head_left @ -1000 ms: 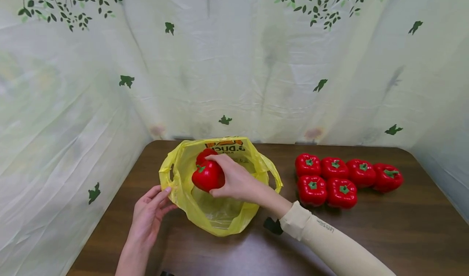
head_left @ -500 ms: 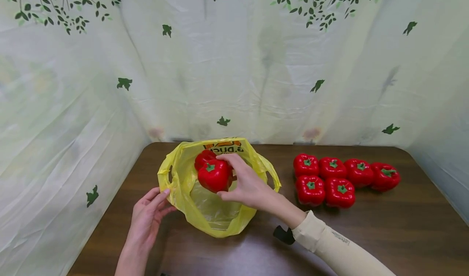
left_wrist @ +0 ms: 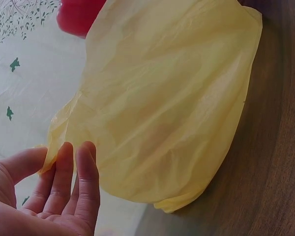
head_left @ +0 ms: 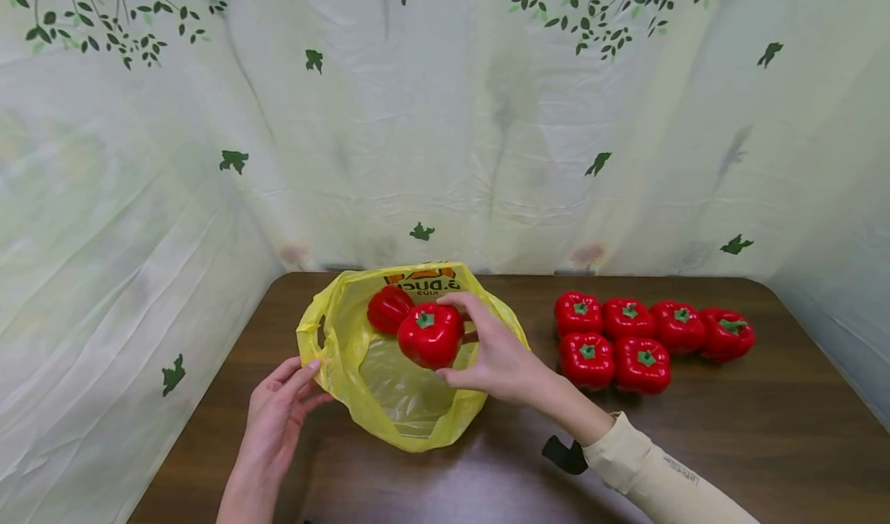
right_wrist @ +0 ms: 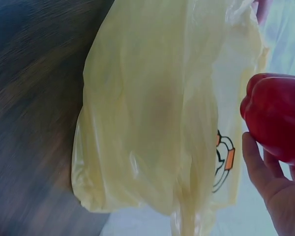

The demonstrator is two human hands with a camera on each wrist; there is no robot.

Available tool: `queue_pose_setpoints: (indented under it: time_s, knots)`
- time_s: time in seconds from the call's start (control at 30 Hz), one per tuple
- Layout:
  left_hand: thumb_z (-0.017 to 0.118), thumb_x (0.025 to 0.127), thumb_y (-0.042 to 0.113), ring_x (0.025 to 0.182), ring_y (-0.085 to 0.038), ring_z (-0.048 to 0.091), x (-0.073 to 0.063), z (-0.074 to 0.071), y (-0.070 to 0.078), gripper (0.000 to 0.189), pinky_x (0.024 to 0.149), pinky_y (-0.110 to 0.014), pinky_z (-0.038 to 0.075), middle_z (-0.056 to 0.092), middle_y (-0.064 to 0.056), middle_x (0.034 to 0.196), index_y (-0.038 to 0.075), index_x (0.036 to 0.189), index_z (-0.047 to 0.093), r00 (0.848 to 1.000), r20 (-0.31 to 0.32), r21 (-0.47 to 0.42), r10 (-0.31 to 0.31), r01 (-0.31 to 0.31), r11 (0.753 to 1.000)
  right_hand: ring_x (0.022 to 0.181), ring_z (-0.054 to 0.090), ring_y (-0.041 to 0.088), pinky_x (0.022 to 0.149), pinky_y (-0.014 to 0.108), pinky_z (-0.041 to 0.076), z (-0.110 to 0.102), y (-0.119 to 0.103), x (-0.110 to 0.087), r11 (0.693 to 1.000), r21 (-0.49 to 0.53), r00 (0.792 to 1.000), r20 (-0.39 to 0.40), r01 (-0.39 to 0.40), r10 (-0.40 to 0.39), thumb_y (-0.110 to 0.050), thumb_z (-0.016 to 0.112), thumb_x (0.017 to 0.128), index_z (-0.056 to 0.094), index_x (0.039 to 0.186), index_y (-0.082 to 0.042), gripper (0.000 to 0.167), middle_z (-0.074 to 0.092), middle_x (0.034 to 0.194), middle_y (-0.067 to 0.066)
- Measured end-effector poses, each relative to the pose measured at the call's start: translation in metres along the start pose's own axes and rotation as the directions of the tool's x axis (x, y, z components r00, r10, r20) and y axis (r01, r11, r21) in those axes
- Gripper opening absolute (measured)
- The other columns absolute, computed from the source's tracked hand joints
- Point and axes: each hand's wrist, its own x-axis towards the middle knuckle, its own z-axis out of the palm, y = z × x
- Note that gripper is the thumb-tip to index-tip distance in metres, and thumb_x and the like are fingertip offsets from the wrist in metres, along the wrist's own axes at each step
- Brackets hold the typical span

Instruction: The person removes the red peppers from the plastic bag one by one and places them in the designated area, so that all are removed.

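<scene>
A yellow plastic bag (head_left: 334, 385) stands on the table with its mouth spread wide. My left hand (head_left: 280, 412) pinches the left edge of its rim between thumb and fingers, as the left wrist view (left_wrist: 59, 196) also shows. Over the bag's mouth my right hand (head_left: 497, 358) grips a red bell pepper (head_left: 429, 335) with a green stem. That pepper (right_wrist: 278, 118) hangs above the rim in the right wrist view. Another red bell pepper (head_left: 388, 309) lies inside the bag, against its back left wall.
To the right of the bag, several red bell peppers (head_left: 643, 365) sit in two rows on the dark wooden table (head_left: 737, 439). A pale curtain with leaf prints (head_left: 487, 122) hangs behind the table and along its left side.
My right hand has moved right with the pepper, away from the one inside the bag, which shows more fully now. The left hand keeps its hold on the rim.
</scene>
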Motion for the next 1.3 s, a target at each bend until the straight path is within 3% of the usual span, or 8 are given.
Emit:
queue_pose_setpoints:
  time_s: [0.43, 0.9, 1.3]
  knots:
    - [0.065, 0.096, 0.009, 0.08, -0.015, 0.07, 0.001, 0.0, -0.001, 0.007, 0.068, -0.032, 0.059, 0.072, -0.001, 0.092, 0.01, 0.097, 0.072, 1.0, -0.001, -0.009, 0.007, -0.007, 1.0, 0.117, 0.052, 0.018, 0.083, 0.036, 0.057, -0.024, -0.005, -0.024, 0.999, 0.027, 0.993, -0.113, 0.039, -0.035, -0.005, 0.087, 0.069, 0.04, 0.137, -0.021, 0.084, 0.049, 0.131, -0.004]
    - [0.064, 0.096, 0.009, 0.08, -0.014, 0.07, 0.001, 0.001, -0.002, 0.008, 0.067, -0.031, 0.059, 0.072, -0.001, 0.091, 0.011, 0.096, 0.072, 1.0, -0.004, -0.009, 0.007, -0.007, 1.0, 0.116, 0.055, 0.016, 0.088, 0.039, 0.055, -0.059, -0.012, -0.061, 0.996, -0.067, 0.978, -0.202, -0.062, 0.047, -0.007, 0.092, 0.065, 0.041, 0.139, -0.02, 0.091, 0.052, 0.132, -0.004]
    - [0.065, 0.096, 0.008, 0.08, -0.015, 0.07, 0.001, 0.001, -0.003, 0.008, 0.067, -0.031, 0.059, 0.072, -0.001, 0.092, 0.01, 0.097, 0.072, 1.0, 0.0, -0.005, 0.004, -0.004, 1.0, 0.117, 0.053, 0.016, 0.087, 0.029, 0.055, -0.095, -0.012, -0.101, 0.977, -0.166, 0.963, -0.254, -0.136, 0.091, -0.005, 0.092, 0.064, 0.041, 0.141, -0.024, 0.095, 0.048, 0.136, -0.005]
